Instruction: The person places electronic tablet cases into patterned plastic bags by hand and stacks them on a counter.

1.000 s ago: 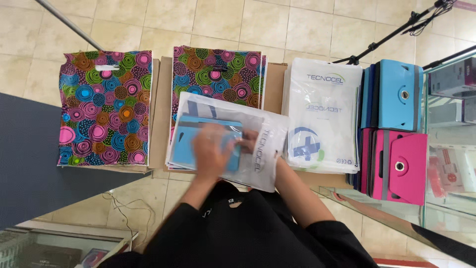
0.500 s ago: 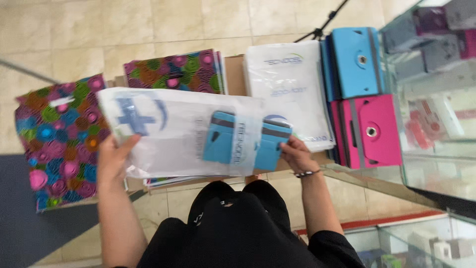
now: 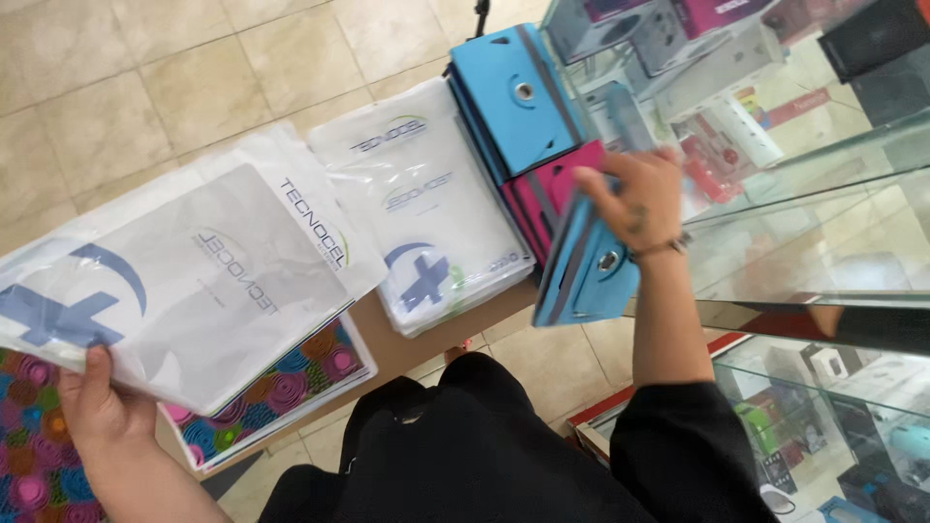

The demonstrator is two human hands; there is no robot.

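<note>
Since half a second ago the blue case (image 3: 586,266) had come out of the white bag (image 3: 184,291), so the right hand (image 3: 635,189) gripped it near the surface's right edge while the left hand (image 3: 92,402) pinched the bag's corner.

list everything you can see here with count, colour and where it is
white plastic bag: one, white with a blue cross, held at lower left
white bag stack: one pile, white, on the cardboard surface at centre
swirl-pattern bags: count unclear, multicolour, under the held bag
blue tablet case: one, light blue, in the right hand
blue cases: a stack, count unclear, light blue, top centre
pink cases: a stack, count unclear, pink, below the blue stack
glass display case: one, clear, right side, small boxed goods inside
tiled floor: beige, top left
left hand: grips the white bag's edge
right hand: grips the blue case
</note>
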